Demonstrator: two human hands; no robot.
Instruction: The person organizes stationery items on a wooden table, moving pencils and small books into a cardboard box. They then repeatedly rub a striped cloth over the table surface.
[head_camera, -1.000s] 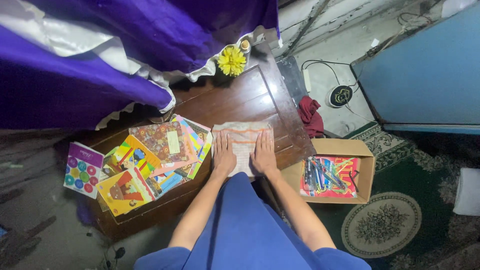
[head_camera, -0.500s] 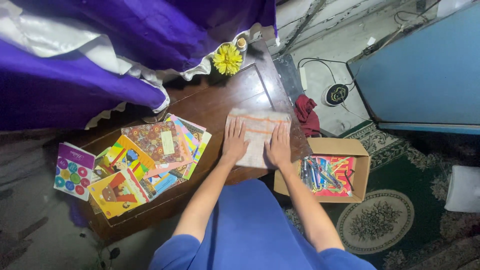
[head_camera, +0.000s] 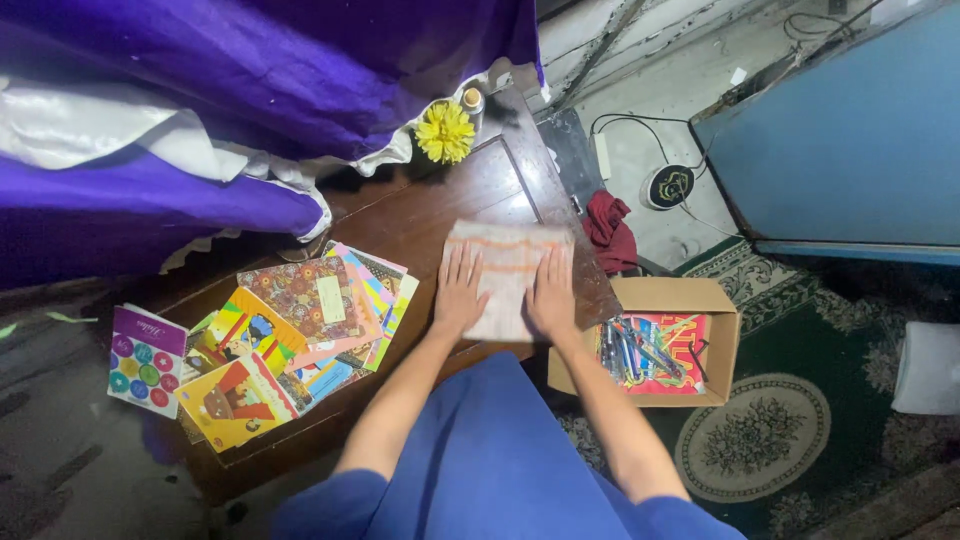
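- both palms flat on the folded cloth (head_camera: 508, 272), pale w/ orange stripes, lying on the dark wood table (head_camera: 420, 215) near its right edge, just above my lap.
- left hand (head_camera: 459, 295) is on the cloth's left part, fingers spread and straight. nothing gripped, hand fully open, just pressing down.
- right hand (head_camera: 551, 294) is on the right part, same story: open, flat, no pinch on anything.
- cloth looks squared up but its right corner sits close to the table edge, w/ the cardboard box (head_camera: 722, 345) of pens and a red book on the floor right below.
- my take on doing this press well: keep the weight even thru both palms, smooth from the middle outward so creases go to the edges, not bunch under my wrists.
- also keep fingers together-ish at the fold line so layers don't creep apart.
- don't shove rightward, i reckon it could slide off toward the box.
- pile of colourful books (head_camera: 300, 330) is fanned out to my left, apart from the cloth; one w/ coloured dots (head_camera: 145, 358) hangs over the table's left end.
- yellow flower (head_camera: 445, 132) stands at the far side by the purple curtain (head_camera: 200, 110). red rag (head_camera: 608, 228) lies on the floor off the right edge.
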